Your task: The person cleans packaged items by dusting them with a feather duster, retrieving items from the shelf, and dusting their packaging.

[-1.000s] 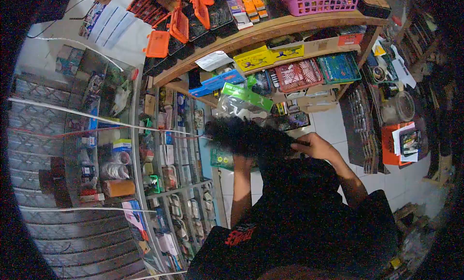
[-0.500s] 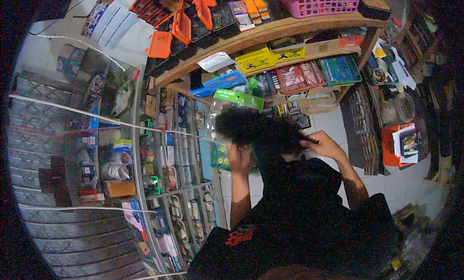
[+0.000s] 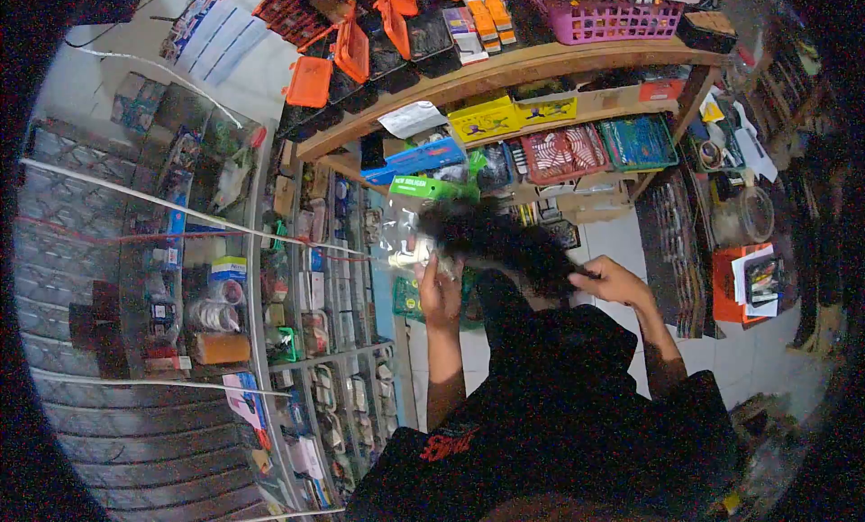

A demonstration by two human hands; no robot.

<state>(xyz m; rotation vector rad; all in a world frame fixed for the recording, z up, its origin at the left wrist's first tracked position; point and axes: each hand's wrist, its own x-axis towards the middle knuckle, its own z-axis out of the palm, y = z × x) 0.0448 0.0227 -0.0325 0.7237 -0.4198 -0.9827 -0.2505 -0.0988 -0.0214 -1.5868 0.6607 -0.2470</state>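
My right hand (image 3: 613,281) grips the end of a dark, fluffy feather duster (image 3: 505,243). The bushy part is blurred and reaches to the upper left. A clear plastic package (image 3: 404,229) with a green header card (image 3: 422,187) sits upright above my left hand (image 3: 440,292). The fingers of that hand are closed at its lower edge, partly hidden by the package and the duster. The tip of the duster overlaps the package's right side. What is inside the package is pale and hard to make out.
Ahead stands a wooden shelf (image 3: 505,72) with orange-lidded boxes (image 3: 309,82), a pink basket (image 3: 622,22), yellow boxes (image 3: 482,115) and a red tray (image 3: 563,153). A glass display case (image 3: 315,378) full of goods stands left. White cords (image 3: 180,209) cross the left side.
The duster has moved slightly right and down with my right hand. The package shows more from behind it, and my left hand stays at its lower edge.
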